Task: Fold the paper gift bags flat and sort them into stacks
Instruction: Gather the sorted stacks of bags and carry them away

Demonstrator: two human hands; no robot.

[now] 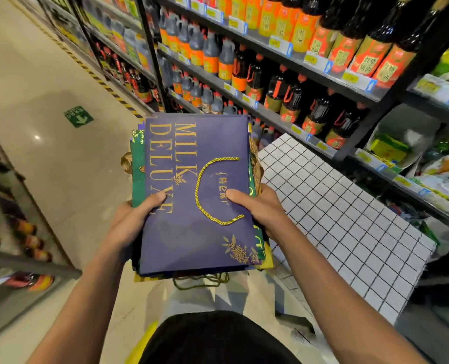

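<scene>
Head cam looks down at my two hands holding a stack of flattened paper gift bags [191, 269] in mid-air, at about waist height, in a shop aisle. Top of the stack is a purple bag [191, 232] w/ gold lettering "MILK DELUXE" running along its left side and a gold flower print near its bottom right corner. Its gold rope handle [207, 190] lies flat on the bag's face in a U-shaped loop. Green and yellow bag edges stick out from under the purple one on the left, right and bottom edges; more cord hangs below the bottom edge. Left hand [131, 222] grips the stack's left edge, thumb on top over the lettering, fingers under and out of sight. Right hand [260, 208] grips the right edge the same way, thumb pressed on the purple bag just inside the handle loop. Just right of the stack sits a white grid-pattern surface [349, 227], nothing on it that I can see. Beyond it, dark shelves [270, 114] hold rows of dark bottles [291, 98] w/ orange labels. Beige tile floor [47, 166] to the left has a green arrow sticker [78, 116].
</scene>
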